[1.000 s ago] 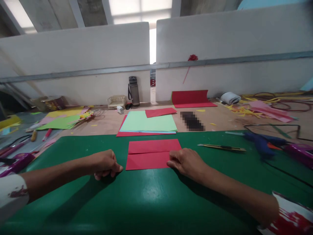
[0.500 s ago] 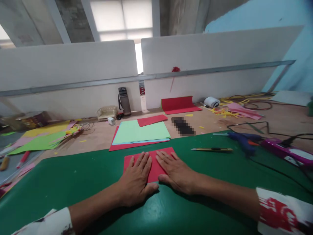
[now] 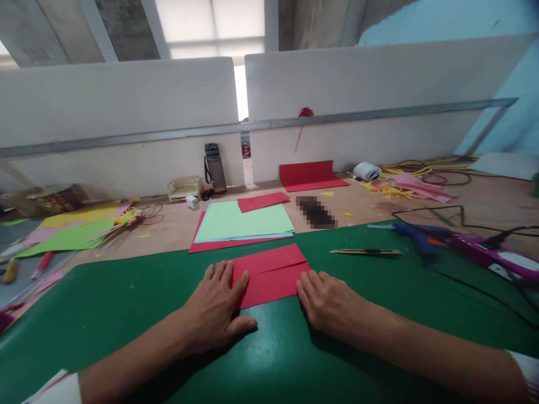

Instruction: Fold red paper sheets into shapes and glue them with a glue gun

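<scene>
A folded red paper (image 3: 272,275) lies on the green cutting mat (image 3: 126,292), with a crease running across it. My left hand (image 3: 217,306) lies flat, fingers stretched out, over the paper's left end. At the paper's right edge rests my right hand (image 3: 332,303), fingers extended and flat on the mat, fingertips touching the paper. Neither hand grips anything.
A stack of light green and red sheets (image 3: 242,224) lies beyond the mat. A utility knife (image 3: 364,252) lies right of the paper, a blue glue gun (image 3: 416,235) and purple tool (image 3: 492,255) farther right. A bottle (image 3: 214,167) stands by the white partition. Coloured sheets (image 3: 71,233) lie at left.
Both hands lay pressed together on the middle of the red paper half a second ago. They have slid apart to its left and right ends, uncovering the crease.
</scene>
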`<action>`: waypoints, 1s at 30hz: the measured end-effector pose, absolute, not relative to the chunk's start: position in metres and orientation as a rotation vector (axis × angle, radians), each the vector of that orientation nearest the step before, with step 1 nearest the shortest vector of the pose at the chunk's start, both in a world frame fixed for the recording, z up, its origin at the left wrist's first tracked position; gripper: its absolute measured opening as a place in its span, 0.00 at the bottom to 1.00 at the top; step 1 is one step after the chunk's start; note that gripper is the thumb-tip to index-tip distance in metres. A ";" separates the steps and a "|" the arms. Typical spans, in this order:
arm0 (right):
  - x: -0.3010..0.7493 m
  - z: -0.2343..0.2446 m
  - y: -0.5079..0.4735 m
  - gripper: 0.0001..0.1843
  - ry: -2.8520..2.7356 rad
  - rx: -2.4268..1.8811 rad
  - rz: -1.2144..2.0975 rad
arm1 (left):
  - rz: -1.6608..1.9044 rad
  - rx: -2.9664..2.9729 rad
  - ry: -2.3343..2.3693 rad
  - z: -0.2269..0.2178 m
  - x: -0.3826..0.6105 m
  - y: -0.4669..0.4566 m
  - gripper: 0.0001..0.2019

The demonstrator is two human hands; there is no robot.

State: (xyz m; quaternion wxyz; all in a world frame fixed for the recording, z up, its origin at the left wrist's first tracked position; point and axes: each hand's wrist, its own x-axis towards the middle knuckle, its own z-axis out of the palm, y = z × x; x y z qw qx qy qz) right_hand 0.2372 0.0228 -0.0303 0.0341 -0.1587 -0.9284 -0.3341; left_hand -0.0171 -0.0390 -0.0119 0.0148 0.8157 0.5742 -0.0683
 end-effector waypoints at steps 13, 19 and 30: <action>0.215 0.015 0.027 0.11 -2.382 -0.364 -0.851 | 0.298 2.336 1.944 -0.005 -0.029 0.005 0.14; 0.185 -0.013 -0.008 0.30 -3.137 0.044 0.374 | 0.715 2.183 1.968 0.030 -0.062 0.032 0.15; 0.096 -0.023 0.012 0.42 -3.024 -0.259 0.682 | 0.979 2.188 1.819 0.053 -0.078 0.046 0.10</action>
